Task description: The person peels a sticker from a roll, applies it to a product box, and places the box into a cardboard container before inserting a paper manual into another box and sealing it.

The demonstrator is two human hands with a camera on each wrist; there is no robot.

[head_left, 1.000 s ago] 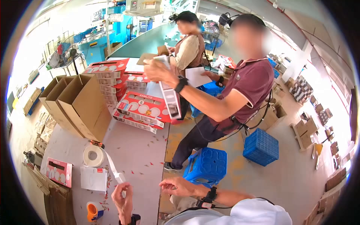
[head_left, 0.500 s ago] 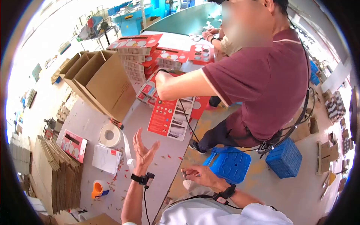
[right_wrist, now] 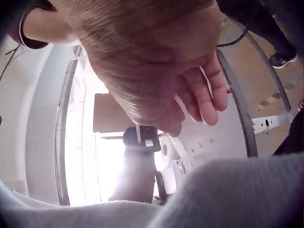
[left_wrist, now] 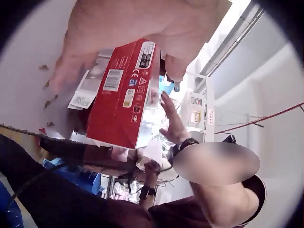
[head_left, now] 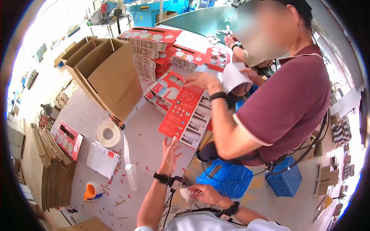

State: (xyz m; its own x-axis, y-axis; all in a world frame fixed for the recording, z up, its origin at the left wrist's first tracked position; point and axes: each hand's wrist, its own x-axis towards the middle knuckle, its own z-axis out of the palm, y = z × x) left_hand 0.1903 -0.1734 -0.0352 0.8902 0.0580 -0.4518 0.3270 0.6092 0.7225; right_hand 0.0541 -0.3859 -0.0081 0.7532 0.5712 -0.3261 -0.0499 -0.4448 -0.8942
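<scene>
My left hand (head_left: pixel 169 156) reaches forward with its fingers spread, fingertips right at the near edge of a red and white printed box (head_left: pixel 181 109). In the left wrist view, this box (left_wrist: pixel 118 104) appears between the thumb and the fingers, which are not curled round it. Low over my lap, my right hand (head_left: pixel 208 194) hangs with loosely bent fingers beside a pale patch. The right wrist view shows no object in its fingers (right_wrist: pixel 206 104). On the table left of my left hand lies a white tape strip (head_left: pixel 131 177), trailing from a tape roll (head_left: pixel 109 134).
Across the table, a person in a maroon shirt (head_left: pixel 285 100) holds a white sheet (head_left: pixel 233 77). Open cartons (head_left: pixel 111 77) stand left of stacked red boxes (head_left: pixel 150 46). White papers (head_left: pixel 103 159), an orange tape dispenser (head_left: pixel 91 190) and flattened cardboard (head_left: pixel 54 173) are at left. A blue stool (head_left: pixel 227 177) stands below.
My left hand has let go of the tape strip and moved forward to the red box. The other person has put that box down near me and now holds a white sheet.
</scene>
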